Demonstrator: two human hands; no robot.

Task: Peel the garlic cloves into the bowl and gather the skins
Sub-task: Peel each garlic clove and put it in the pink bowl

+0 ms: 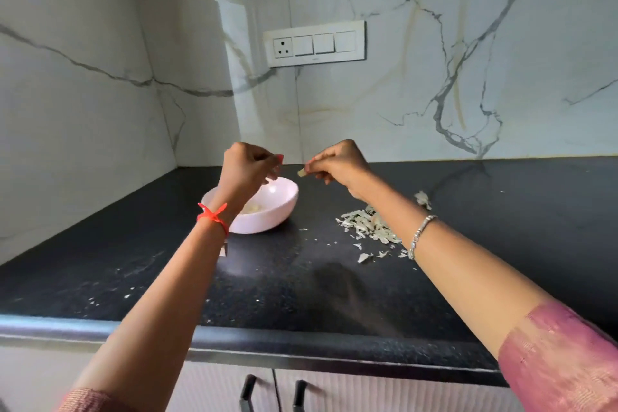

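Sleeve [565, 365]; clove [301, 172] at fingertips [311, 165] of right hand [339, 162].

- A white marble-look wall [434, 94] with grey veins fills the upper frame and meets a side wall [67, 94] in a corner at the left.
- A white switch panel [314, 43] with one socket sits at upper centre.
- A black speckled countertop [301, 294] spans the lower half.
- Pale cabinet doors [214, 385] with dark handles [247, 391] line the bottom edge.

Single head-worn wide-angle view, facing forward and down, black counter [301, 278] close below, marble wall [401, 104] ahead
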